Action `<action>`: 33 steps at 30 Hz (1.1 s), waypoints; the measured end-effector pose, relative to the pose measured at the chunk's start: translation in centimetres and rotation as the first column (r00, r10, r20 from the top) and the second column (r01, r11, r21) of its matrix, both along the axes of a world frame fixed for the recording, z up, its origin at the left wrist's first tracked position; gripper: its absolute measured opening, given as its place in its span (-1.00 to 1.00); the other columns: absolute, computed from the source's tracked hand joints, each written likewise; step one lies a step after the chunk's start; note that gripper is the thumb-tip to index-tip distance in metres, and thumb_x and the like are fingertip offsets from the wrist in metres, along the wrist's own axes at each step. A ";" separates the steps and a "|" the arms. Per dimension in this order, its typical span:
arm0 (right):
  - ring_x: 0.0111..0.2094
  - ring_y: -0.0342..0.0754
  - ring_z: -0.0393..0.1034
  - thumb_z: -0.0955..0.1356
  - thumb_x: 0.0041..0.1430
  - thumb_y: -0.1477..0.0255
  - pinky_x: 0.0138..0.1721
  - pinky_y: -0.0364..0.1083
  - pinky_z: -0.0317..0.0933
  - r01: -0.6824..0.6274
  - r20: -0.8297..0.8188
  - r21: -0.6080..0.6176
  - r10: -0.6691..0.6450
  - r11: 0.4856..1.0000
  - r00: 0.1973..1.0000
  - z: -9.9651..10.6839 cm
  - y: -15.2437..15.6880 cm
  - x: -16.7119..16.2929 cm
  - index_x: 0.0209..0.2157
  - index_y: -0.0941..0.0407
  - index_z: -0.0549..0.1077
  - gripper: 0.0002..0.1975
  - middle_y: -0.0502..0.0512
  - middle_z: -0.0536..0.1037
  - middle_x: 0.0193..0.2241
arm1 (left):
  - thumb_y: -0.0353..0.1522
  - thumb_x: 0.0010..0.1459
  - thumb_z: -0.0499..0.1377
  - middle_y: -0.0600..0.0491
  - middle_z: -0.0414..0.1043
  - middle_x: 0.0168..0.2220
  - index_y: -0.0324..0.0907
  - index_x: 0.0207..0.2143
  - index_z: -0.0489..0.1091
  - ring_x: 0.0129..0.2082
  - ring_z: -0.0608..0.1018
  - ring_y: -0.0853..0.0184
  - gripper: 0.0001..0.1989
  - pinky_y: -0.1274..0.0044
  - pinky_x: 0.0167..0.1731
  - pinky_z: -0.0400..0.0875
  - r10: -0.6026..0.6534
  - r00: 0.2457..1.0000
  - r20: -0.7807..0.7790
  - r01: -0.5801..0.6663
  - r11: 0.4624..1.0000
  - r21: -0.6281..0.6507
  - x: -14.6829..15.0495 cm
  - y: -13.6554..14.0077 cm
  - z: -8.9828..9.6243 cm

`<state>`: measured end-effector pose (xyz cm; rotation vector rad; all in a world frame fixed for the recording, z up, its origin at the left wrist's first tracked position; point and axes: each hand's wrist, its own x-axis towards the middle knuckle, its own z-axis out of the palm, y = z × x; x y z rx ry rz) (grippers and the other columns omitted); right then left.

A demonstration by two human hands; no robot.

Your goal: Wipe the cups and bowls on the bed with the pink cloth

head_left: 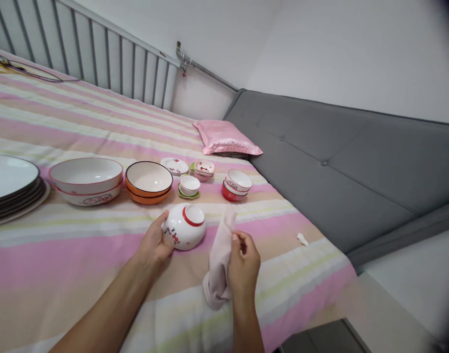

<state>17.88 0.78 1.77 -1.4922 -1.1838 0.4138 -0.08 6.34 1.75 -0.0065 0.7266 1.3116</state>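
Observation:
My left hand [158, 240] grips a white bowl [187, 233] with red and black decoration, tilted so that its red-ringed foot faces up and to the right. Its inside is turned away from me. To the right of the bowl, my right hand [245, 257] pinches a pale pink cloth [220, 260] between thumb and fingers. The cloth hangs down in folds and is apart from the bowl. Just beyond the bowl stands a stack of small white dishes [189, 183] on a green leaf-shaped dish [188, 194].
Across the striped bedspread [110, 274] stand a stack of plates [11, 179], large white bowls [87, 176], orange bowls [149, 189], flower-patterned plates [175, 165], small pink dishes [204, 168] and red-and-white bowls [237, 185]. Behind are a pink pillow [228, 137] and grey headboard [338, 171]. A crumpled white scrap [302, 239] lies right.

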 end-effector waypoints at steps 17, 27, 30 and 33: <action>0.11 0.10 0.17 0.20 0.28 0.38 0.06 0.15 0.16 -0.146 0.439 0.323 -0.011 0.935 0.899 -1.4 -0.9 -5.3 -0.01 0.14 0.34 -0.71 0.30 0.32 -0.01 | -0.28 0.29 -0.07 -0.11 0.58 -0.37 -0.35 0.04 0.31 -0.38 0.63 0.19 -0.60 0.37 -0.25 0.54 -0.077 0.968 0.238 0.051 0.992 0.114 2.8 -1.7 1.0; 0.31 0.27 -0.25 0.09 0.32 0.40 0.13 0.37 -0.05 -0.053 0.523 0.350 -0.148 0.935 0.839 -1.9 -1.5 -5.7 0.25 0.14 0.01 -0.52 0.34 -0.07 0.29 | -0.23 0.30 -0.12 -0.18 0.58 -0.27 -0.38 0.10 0.28 -0.23 0.61 0.15 -0.51 0.35 -0.13 0.48 -0.220 0.926 0.307 0.172 0.969 0.178 4.4 -3.2 1.3; 0.29 0.28 -0.18 0.07 0.30 0.43 0.13 0.38 -0.05 0.017 0.438 0.423 -0.221 0.906 0.871 -1.5 -1.7 -5.5 0.22 0.13 0.10 -0.54 0.34 -0.04 0.27 | -0.23 0.29 -0.09 -0.17 0.58 -0.28 -0.38 0.10 0.28 -0.22 0.61 0.15 -0.52 0.35 -0.13 0.48 -0.255 0.923 0.289 0.206 0.960 0.189 4.9 -3.6 1.6; 0.28 0.28 -0.13 0.07 0.29 0.46 0.13 0.37 -0.05 0.050 0.352 0.471 -0.240 0.881 0.905 -0.8 -1.9 -5.3 0.18 0.14 0.17 -0.55 0.34 -0.01 0.26 | -0.24 0.29 -0.08 -0.17 0.58 -0.28 -0.39 0.10 0.28 -0.20 0.60 0.14 -0.53 0.36 -0.11 0.46 -0.275 0.920 0.279 0.215 0.950 0.225 5.1 -3.8 1.7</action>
